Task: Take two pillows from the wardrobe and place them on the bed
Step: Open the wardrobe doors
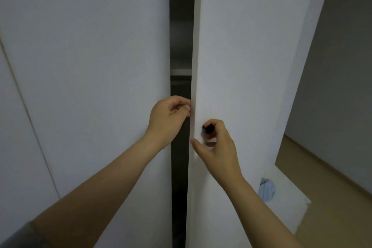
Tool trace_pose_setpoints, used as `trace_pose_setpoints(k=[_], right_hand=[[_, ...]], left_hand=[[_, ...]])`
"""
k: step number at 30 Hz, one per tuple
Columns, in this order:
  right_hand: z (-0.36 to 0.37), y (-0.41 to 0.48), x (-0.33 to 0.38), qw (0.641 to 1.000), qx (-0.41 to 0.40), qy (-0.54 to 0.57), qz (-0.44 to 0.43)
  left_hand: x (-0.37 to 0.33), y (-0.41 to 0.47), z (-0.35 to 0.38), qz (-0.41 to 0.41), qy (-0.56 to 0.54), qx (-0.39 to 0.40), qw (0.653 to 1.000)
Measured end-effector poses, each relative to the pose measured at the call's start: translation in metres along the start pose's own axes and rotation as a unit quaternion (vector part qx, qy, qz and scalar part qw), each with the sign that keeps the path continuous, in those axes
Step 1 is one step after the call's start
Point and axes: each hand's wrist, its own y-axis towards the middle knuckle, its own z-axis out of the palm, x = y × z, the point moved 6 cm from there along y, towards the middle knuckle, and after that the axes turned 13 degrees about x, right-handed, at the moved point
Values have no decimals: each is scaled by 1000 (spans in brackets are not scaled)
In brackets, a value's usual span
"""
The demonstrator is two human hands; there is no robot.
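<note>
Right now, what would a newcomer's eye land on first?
A white wardrobe fills the view, its doors slightly apart around a dark gap at centre. The right hand pinches a black knob on the right door, while the left hand curls its fingers at that door's edge. A pale blue cloth lies low at the right.
</note>
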Motion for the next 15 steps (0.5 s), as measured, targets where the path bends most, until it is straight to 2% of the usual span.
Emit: trace_pose_setpoints(k=[10, 15], right_hand=[[-43, -45, 4, 999, -43, -9, 13], [-63, -75, 5, 996, -89, 3, 11]], left_hand=[[-35, -26, 36, 51, 8, 38, 998], [-57, -41, 59, 86, 10, 75, 993]])
